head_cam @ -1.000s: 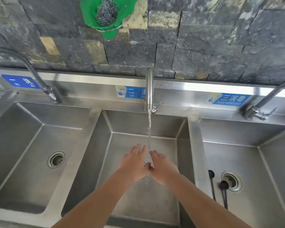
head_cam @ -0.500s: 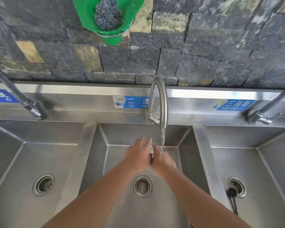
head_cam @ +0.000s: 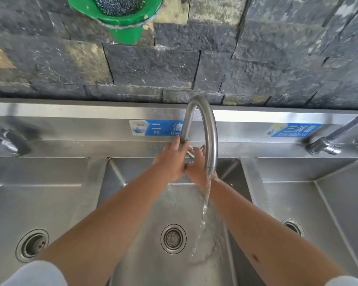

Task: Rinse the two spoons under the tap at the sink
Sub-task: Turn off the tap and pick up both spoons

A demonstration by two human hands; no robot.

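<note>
Neither spoon shows in the head view. My left hand [head_cam: 171,161] reaches over the middle basin [head_cam: 132,182], its fingers stretched out and touching the foot of the curved steel tap [head_cam: 210,129]. Beside it and touching it, my right hand [head_cam: 196,169] is at the tap's small valve handle [head_cam: 191,153]. Its fingertips are by the lever, partly hidden behind the spout, so its grip is unclear. Water [head_cam: 204,207] runs from the spout past my right wrist and splashes to the right of the middle drain [head_cam: 173,238].
The steel sink has three basins, with a left drain [head_cam: 32,244] and a right drain [head_cam: 293,227]. Side taps stand at the left [head_cam: 6,141] and right [head_cam: 327,145]. A green holder [head_cam: 122,15] with a steel scourer hangs on the stone wall above.
My head has moved closer and lower over the middle basin. Both hands have left the water stream and moved up and back to the tap's base. The spoons in the right basin have dropped out of sight.
</note>
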